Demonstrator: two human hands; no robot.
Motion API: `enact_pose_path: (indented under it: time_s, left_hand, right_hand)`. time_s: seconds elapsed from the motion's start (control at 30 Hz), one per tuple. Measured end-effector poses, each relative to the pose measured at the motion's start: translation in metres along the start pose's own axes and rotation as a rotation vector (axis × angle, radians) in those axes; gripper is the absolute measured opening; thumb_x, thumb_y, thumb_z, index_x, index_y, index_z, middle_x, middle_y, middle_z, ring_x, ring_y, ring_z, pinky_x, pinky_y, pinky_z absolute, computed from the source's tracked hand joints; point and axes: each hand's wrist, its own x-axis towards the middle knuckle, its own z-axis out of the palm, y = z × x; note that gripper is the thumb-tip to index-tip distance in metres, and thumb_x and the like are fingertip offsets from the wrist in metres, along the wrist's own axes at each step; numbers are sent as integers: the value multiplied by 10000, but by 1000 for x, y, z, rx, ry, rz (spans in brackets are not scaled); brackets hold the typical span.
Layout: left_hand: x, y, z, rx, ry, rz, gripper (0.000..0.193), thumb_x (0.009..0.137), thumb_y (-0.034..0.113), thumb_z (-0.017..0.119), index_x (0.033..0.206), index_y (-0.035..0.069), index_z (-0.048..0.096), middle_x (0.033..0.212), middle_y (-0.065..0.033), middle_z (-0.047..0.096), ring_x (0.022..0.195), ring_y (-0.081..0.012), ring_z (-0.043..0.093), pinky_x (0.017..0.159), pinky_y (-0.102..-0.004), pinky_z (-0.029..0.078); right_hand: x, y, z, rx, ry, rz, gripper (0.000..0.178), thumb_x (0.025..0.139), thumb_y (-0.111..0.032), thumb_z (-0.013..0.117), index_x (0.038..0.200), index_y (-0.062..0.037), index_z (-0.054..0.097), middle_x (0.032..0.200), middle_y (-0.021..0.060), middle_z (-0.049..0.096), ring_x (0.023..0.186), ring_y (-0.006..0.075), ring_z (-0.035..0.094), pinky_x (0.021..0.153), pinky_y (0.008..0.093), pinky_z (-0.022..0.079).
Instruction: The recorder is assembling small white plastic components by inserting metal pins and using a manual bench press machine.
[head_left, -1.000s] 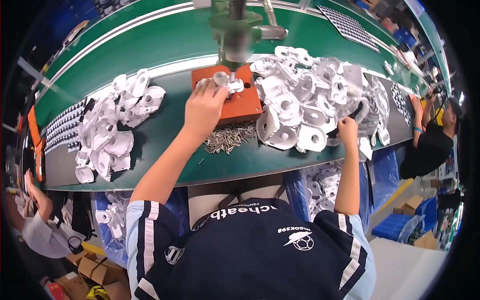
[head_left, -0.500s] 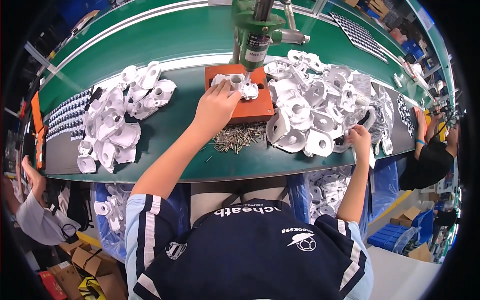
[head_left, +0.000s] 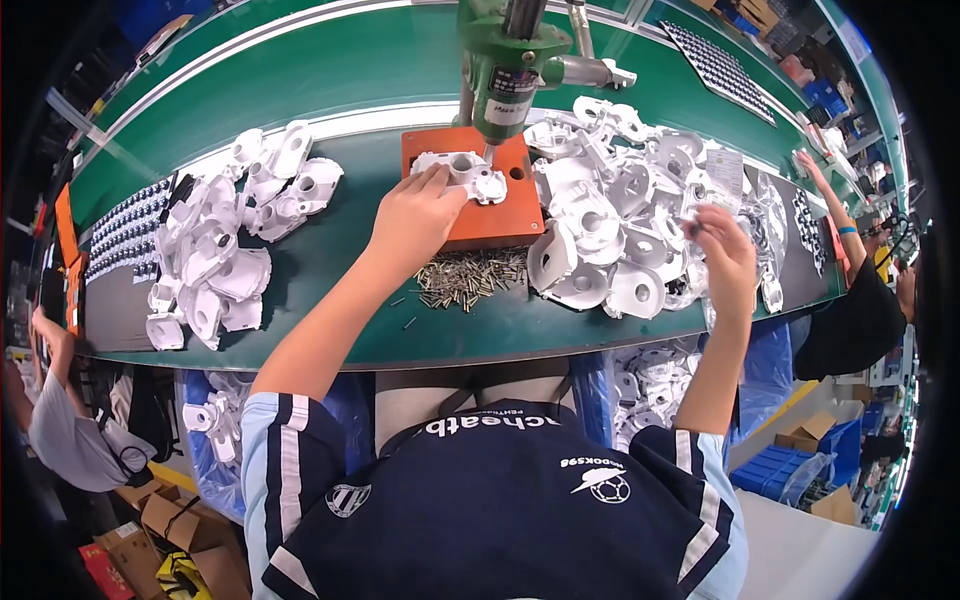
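Observation:
A white moulded plastic part [head_left: 487, 187] lies on the orange block [head_left: 515, 215] beneath the green press [head_left: 497, 90]. My left hand [head_left: 425, 210] rests on this part with its fingers closed over the left side. The thin tip of the press stands just behind the part. Over the right pile of white plastic parts [head_left: 600, 225], my right hand [head_left: 727, 250] is raised with its fingers drawn together. Something small and dark shows at its fingertips, too small to name. A heap of small metal pins [head_left: 460, 280] lies in front of the block.
Another pile of white parts [head_left: 215, 245] lies at left, beside rows of small dark pieces [head_left: 125, 232]. Below the table edge stand blue-lined bins [head_left: 215, 475] of white parts. Co-workers' arms [head_left: 845, 225] reach in at both sides.
My right hand has risen and moved away from the near table edge, over the pile. My left hand stays on the white part. The right co-worker's arm has stretched farther over the table.

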Motion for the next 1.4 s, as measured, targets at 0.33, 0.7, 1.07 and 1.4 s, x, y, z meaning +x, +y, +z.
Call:
enact_pose_path:
  time_s: [0.33, 0.7, 1.07, 1.4]
  left_hand:
    - [-5, 17, -2, -89, 20, -60, 576, 632, 446, 750, 971, 9, 588, 1158, -250, 545, 1108, -363, 523, 973, -449, 401]
    - [-12, 14, 2, -137, 115, -88, 549, 592, 437, 759, 903, 26, 568, 1091, -214, 580, 1099, -339, 529, 975, -429, 397]
    - [-11, 14, 0, -141, 95, -83, 543, 585, 422, 766, 901, 30, 563, 1079, -208, 587, 1101, -330, 533, 977, -427, 397]
    - [-13, 12, 6, -84, 86, -82, 565, 620, 449, 747, 977, 50, 565, 1129, -160, 573, 1126, -326, 515, 982, -429, 396]
  right_hand:
    - [76, 7, 170, -65, -443, 199, 192, 762, -54, 638, 907, 71, 626, 886, 109, 642, 785, 143, 611, 736, 247, 483]
    - [77, 25, 198, -355, -475, -290, 139, 742, -85, 674, 834, 18, 659, 834, 82, 650, 793, 192, 606, 714, 293, 485]
    - [50, -8, 190, -898, -673, -774, 304, 809, -227, 575, 1015, -3, 585, 1115, 157, 573, 1051, 313, 507, 924, 421, 372]
    - [-43, -12, 190, -806, -629, -660, 172, 705, -70, 618, 857, -10, 563, 829, 119, 542, 776, 287, 573, 664, 368, 485]
